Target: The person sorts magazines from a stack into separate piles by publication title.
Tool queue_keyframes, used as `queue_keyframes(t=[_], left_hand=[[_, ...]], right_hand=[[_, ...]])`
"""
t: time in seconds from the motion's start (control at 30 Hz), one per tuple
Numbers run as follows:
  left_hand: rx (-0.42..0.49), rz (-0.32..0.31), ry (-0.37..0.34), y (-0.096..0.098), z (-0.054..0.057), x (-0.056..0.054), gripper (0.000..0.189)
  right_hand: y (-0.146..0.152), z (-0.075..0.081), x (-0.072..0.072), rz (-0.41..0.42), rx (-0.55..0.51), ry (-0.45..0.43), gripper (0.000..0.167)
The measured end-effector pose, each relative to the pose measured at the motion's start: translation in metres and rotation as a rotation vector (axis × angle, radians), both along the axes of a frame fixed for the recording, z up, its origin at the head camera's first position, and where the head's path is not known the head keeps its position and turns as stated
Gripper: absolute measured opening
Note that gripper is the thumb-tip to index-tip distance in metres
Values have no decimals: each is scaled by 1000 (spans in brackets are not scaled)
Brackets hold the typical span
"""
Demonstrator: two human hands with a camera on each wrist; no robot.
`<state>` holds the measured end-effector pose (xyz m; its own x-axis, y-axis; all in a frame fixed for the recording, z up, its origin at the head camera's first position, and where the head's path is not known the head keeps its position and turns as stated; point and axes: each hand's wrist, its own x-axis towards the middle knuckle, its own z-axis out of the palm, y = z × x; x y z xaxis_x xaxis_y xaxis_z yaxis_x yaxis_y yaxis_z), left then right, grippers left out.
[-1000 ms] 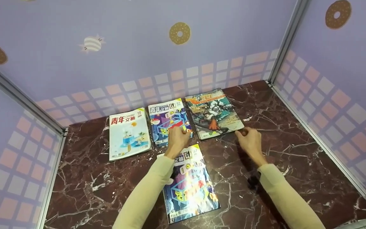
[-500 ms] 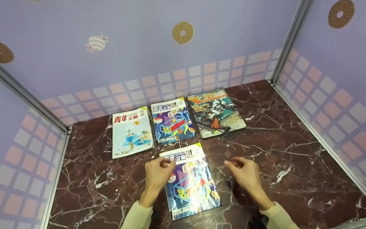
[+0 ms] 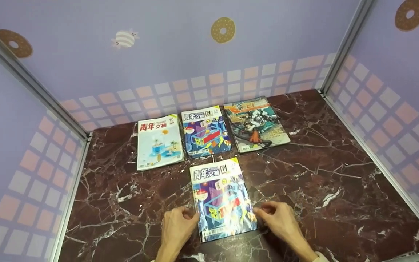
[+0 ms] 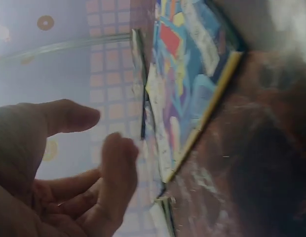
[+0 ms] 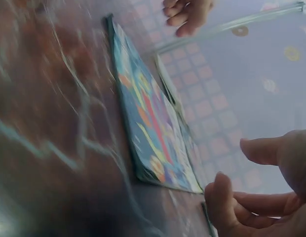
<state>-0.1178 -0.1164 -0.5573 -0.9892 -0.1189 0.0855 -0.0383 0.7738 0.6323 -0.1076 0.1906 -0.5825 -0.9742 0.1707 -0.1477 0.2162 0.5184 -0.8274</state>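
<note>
A magazine with a purple-blue cover lies flat on the marble-patterned table, nearest to the person. Beside its left edge is the left hand, thumb and fingers loosely bent. The right hand is at its right edge in the head view, posed much the same. In the left wrist view a gap shows between the thumb and forefinger, with nothing held. Likewise the right wrist view has the thumb apart from the fingers and the magazine beyond them.
Three more magazines lie in a row near the back wall: a white one at left, a purple-blue one in the middle, a teal-grey one at right. Patterned panels enclose the dark red table at back and sides.
Both hands have come back from the rear row of magazines to the sides of the front one. The right hand has left the teal-grey magazine's corner. The head view has shifted slightly.
</note>
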Motion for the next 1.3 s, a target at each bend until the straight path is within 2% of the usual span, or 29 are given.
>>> queue_keyframes(t=[0.1, 0.2, 0.4, 0.57, 0.67, 0.83, 0.93, 1.0, 1.1, 1.2, 1.23, 1.3], left_hand=[[-17, -21, -63, -7, -10, 7, 18], [10, -23, -117, -12, -19, 13, 16], [209, -21, -306, -11, -28, 20, 18], [338, -36, -421, -6, -31, 17, 20], [370, -39, -456, -4, -32, 15, 19], [415, -27, -472, -4, -35, 12, 17], [476, -36, -490, -3, -36, 11, 17], [516, -48, -504, -2, -37, 11, 16], [551, -59, -528, 1, -39, 12, 13], [563, -59, -549, 4, -42, 11, 30], [577, -58, -558, 5, -43, 11, 37], [621, -53, -579, 6, -46, 10, 44]], right_hand=[[-6, -4, 7, 25, 60, -4, 38], [-9, -8, 12, 40, 114, -1, 37], [-12, -15, 17, 64, 142, -30, 27], [-18, -22, 20, 59, 167, 17, 21], [-20, -23, 19, 51, 180, 35, 21], [-22, -23, 18, 48, 171, 45, 22], [-21, -24, 18, 46, 165, 49, 21], [-19, -32, 17, 38, 156, 80, 20], [-19, -32, 17, 33, 132, 67, 21], [-20, -31, 17, 30, 117, 50, 21], [-21, -24, 17, 33, 114, 19, 20], [-21, -24, 18, 29, 115, 22, 20]])
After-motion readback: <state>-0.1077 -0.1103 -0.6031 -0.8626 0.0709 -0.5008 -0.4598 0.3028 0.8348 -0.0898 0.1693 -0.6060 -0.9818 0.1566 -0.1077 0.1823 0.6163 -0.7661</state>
